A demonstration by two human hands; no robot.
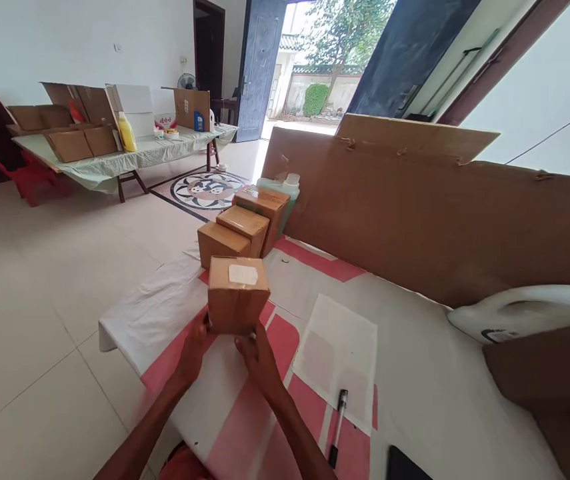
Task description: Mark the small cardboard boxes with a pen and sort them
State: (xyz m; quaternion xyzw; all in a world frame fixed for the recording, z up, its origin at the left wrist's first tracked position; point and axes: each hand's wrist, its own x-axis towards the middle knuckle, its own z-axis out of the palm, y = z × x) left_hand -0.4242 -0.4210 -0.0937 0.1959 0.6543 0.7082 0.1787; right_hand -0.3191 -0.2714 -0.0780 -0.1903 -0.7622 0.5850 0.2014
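Observation:
A small brown cardboard box with a white label on its top is held between my two hands, close to the table's left part. My left hand grips its lower left side, and my right hand grips the lower right corner. Both sets of fingers are partly hidden by the box. Just behind it stand three more cardboard boxes in a row: a near one, a middle one and a taller one. Right of my right hand lies a white sheet of paper with a pen over its lower edge.
A large cardboard panel rises along the table's far side. Behind the boxes is a jug of green liquid. A white plastic container lies at right, and a dark object at the bottom edge. Another table holds boxes and bottles.

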